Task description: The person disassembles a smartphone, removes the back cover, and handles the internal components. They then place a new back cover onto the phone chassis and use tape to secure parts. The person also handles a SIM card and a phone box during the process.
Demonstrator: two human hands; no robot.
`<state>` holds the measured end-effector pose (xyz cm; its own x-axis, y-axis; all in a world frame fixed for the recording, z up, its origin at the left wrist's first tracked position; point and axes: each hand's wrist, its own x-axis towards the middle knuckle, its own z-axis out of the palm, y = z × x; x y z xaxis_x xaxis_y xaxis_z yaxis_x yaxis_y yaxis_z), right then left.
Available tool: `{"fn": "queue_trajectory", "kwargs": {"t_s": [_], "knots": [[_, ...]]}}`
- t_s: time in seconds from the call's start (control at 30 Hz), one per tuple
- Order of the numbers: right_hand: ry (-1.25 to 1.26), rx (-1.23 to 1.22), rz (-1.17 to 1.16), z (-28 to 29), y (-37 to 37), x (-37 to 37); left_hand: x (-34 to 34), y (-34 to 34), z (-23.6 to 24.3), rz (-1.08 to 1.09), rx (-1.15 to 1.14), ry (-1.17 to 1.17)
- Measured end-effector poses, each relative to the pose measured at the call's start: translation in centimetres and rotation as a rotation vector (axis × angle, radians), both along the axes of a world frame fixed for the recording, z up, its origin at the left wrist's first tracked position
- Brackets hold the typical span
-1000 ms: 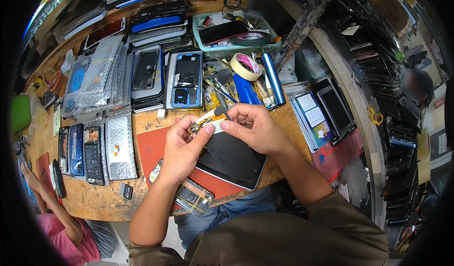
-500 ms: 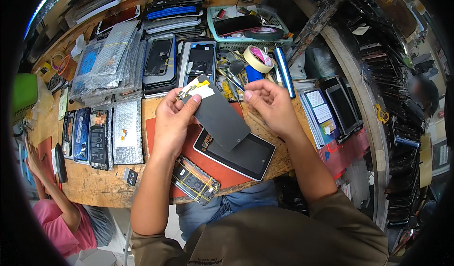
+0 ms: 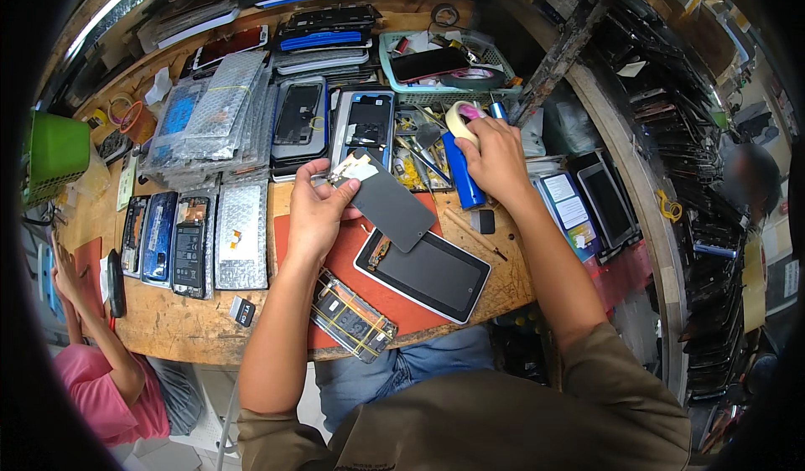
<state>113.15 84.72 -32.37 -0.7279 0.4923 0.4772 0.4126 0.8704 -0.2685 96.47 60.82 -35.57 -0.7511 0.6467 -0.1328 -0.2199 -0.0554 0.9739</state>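
My left hand (image 3: 317, 211) pinches the top end of a dark grey phone screen (image 3: 392, 213), with a white patch and flex circuitry near my thumb. The screen hangs tilted above a white-framed tablet (image 3: 436, 280), covering part of its upper edge. My right hand (image 3: 496, 157) is closed on a roll of cream masking tape (image 3: 459, 124), its fingertips at the rim. A blue cylinder (image 3: 464, 176) stands against the roll, just left of my right hand. Beside the tablet lies an opened phone (image 3: 352, 316) bound with yellow rubber bands, on a red mat (image 3: 289, 228).
Bubble-wrapped parts (image 3: 210, 119) are piled at the back left. A mint basket (image 3: 449, 92) of parts stands at the back. Opened phones (image 3: 191, 245) line the left side. A wooden stick (image 3: 474, 233) lies right of the tablet. At the far left are another person's hands (image 3: 65, 274).
My right hand has moved up and away from the tools beside the screen and closed on the tape roll. My left hand still holds the screen. The whole view has shifted slightly.
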Motion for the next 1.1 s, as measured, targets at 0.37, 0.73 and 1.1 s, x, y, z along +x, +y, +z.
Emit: {"fn": "queue_trajectory", "kwargs": {"t_s": [0.37, 0.73, 1.1], "knots": [[0.212, -0.415, 0.309, 2.6, -5.9, 2.2, 0.3, -0.7, 1.9, 0.210, -0.297, 0.468], [0.200, -0.329, 0.558, 3.0, -10.8, 1.4, 5.2, -0.7, 3.2, 0.111, 0.214, 1.036], [0.168, -0.155, 0.628, 4.1, -12.2, -1.0, 3.9, -1.5, 3.8, 0.117, 0.244, 0.880]]}}
